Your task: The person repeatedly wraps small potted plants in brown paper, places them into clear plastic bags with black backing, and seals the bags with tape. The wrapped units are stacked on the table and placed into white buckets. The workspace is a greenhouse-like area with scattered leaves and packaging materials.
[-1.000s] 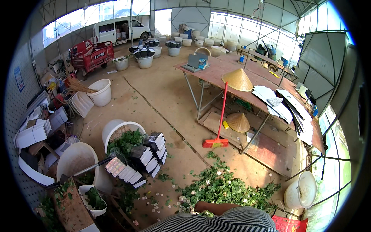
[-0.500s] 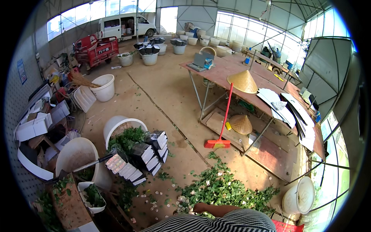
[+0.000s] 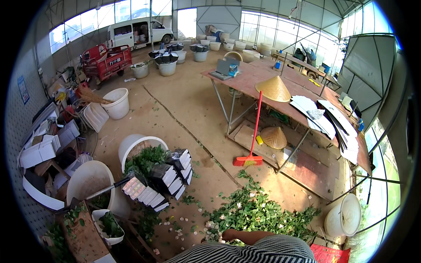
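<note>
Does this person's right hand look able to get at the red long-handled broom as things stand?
Probably not: the red long-handled broom stands beyond the spread heap of green leafy stems with pale blossoms, while the right hand is low at the heap's near edge.

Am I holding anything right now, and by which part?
It can't be told: a bare arm shows by the leafy stems, but any grip is hidden.

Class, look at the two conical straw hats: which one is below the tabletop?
The lower hat, on the low boards beside a small yellow object; the other hat sits up on the tabletop.
</note>
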`<state>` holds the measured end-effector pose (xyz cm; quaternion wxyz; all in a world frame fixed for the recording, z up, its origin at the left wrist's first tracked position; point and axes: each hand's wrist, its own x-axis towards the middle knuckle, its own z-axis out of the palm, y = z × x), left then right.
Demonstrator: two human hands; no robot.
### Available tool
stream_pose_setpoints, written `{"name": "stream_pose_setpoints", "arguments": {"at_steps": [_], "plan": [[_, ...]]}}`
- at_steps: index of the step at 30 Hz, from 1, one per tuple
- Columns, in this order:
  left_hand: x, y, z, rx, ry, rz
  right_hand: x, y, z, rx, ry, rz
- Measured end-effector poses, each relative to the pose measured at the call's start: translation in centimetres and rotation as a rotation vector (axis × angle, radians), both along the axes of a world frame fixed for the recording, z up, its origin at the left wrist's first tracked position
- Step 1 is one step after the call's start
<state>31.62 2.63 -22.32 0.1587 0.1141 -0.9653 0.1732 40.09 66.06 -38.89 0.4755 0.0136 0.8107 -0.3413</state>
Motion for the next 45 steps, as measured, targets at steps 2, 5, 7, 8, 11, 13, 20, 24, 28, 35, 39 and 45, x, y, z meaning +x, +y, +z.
{"name": "stream_pose_setpoints", "arguments": {"at_steps": [2, 5, 7, 8, 11, 13, 20, 24, 28, 35, 39, 45], "plan": [[0.0, 0.7, 0.4, 0.030, 0.023, 0.000, 0.0, 0.1, 1.0, -0.043, -0.054, -0.123], [-0.3, 1.0, 0.4, 0.041, 0.059, -0.007, 0.7, 0.1, -0.5, -0.079, 0.027, -0.151], [-0.3, 0.7, 0.1, 0.005, 0.111, -0.001, 0.9, 0.1, -1.0, -0.061, 0.115, -0.114], [-0.1, 0.6, 0.1, 0.007, 0.113, 0.001, 0.6, 0.0, -0.7, -0.030, 0.133, -0.048], [0.1, 0.0, -0.5, -0.024, 0.151, -0.072, 1.3, 0.0, -0.8, -0.053, 0.046, -0.163], [-0.1, -1.9, -2.3, -0.092, 0.221, -0.206, 1.2, 0.3, -2.3, -0.049, 0.064, -0.168], [0.1, 0.0, -0.1, 0.056, -0.123, 0.033, 2.5, 0.6, -3.1, 0.042, 0.000, -0.190], [-0.1, 2.8, 2.7, 0.152, -0.223, 0.211, 1.4, 0.3, -1.8, 0.072, 0.003, -0.107], [-0.5, 4.8, 4.9, 0.232, -0.232, 0.252, 0.9, -0.8, -0.5, 0.135, 0.108, 0.001], [0.0, 3.3, 4.7, 0.342, -0.159, 0.191, -5.2, -3.3, 1.4, 0.194, 0.210, 0.055], [0.2, -2.9, -0.8, 1.385, 0.357, 0.168, -12.0, -6.5, 0.9, 0.120, 0.255, 0.042], [0.7, -4.3, 7.2, 1.802, 0.807, 0.347, -19.1, -15.9, 12.2, 0.007, 0.242, 0.091]]}}
